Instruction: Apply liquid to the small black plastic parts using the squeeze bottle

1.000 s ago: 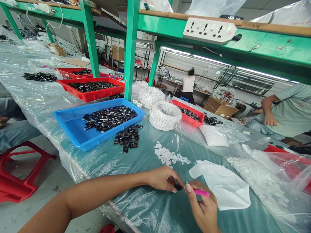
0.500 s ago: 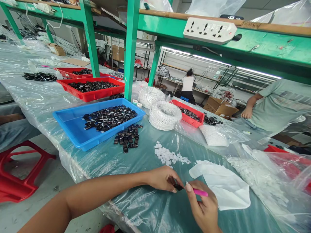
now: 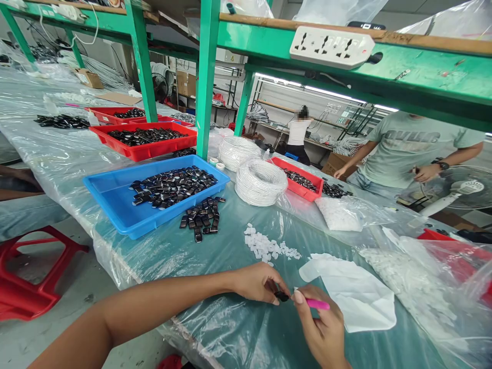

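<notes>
Between its thumb and fingers, my left hand pinches a small black part, mostly covered by the fingers. My right hand is closed around a slim tool with a pink handle; its tip is close to the black part, and I cannot tell whether they touch. Just beyond my hands lies a scatter of small white translucent pieces. A white sheet lies crumpled to the right. Farther off, a loose pile of black parts sits against a blue tray holding many more.
Coiled white cable stands behind the white pieces, near a red tray. Bags of white pieces lie at right. A green shelf post rises from the table. A co-worker stands across it; a red stool is at left.
The co-worker in the green shirt has shifted left and straightened, uncovering more of a fan. My hands hold almost the same position, with the same things in them.
</notes>
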Tool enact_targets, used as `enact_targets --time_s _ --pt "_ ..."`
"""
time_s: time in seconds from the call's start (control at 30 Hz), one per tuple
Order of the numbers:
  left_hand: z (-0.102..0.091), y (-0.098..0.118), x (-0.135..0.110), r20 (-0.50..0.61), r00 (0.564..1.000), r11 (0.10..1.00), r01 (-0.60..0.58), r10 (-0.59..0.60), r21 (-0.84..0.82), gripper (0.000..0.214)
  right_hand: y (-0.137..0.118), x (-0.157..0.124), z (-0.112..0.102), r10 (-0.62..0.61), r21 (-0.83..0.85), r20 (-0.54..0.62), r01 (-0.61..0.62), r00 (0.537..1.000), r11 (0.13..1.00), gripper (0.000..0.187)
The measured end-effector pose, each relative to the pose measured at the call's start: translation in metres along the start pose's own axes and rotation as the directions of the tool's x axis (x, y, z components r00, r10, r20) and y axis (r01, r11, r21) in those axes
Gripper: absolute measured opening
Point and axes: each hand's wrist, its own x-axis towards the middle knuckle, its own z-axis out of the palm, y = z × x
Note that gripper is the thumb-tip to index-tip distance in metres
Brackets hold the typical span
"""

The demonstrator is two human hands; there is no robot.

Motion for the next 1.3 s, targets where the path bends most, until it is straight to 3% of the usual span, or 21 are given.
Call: enact_targets --time_s 0.63,0.73,0.83,0.93,1.03,1.17,1.3 --pt "0.0 0.0 0.0 0.021 1.0 1.0 -0.001 0.0 0.02 0.032 0.0 -0.001 -0.001 0.024 0.053 -0.032 -0.022 0.999 0.998 0.015" --pt "0.002 -0.002 0.0 0.011 1.0 0.998 -0.006 0.007 -0.062 0.034 0.002 -0.003 -0.002 0.058 0.024 -0.074 -0.056 0.996 0.998 0.014" --pt "0.002 -0.005 0.003 0.02 1.0 0.966 0.002 0.003 -0.26 0.042 0.006 -0.005 -0.002 0.14 0.026 -0.13 -0.137 0.982 0.99 0.015" --pt "-0.001 -0.006 0.005 0.069 0.997 0.892 0.052 -0.024 -0.45 0.054 0.008 -0.007 -0.001 0.285 0.116 -0.219 -0.265 0.933 0.957 0.017" --pt "-0.005 -0.004 0.006 0.097 0.995 0.832 0.086 -0.038 -0.547 0.061 0.008 -0.006 -0.002 0.475 0.259 -0.287 -0.41 0.832 0.875 0.022" --pt "-0.006 0.001 0.005 0.057 0.998 0.828 0.064 -0.038 -0.556 0.062 0.008 0.001 -0.004 0.667 0.398 -0.301 -0.546 0.682 0.738 0.028" --pt "-0.004 0.004 0.003 0.009 1.0 0.869 0.03 -0.029 -0.495 0.063 0.012 0.003 -0.004 0.742 0.504 -0.26 -0.568 0.618 0.65 0.029"
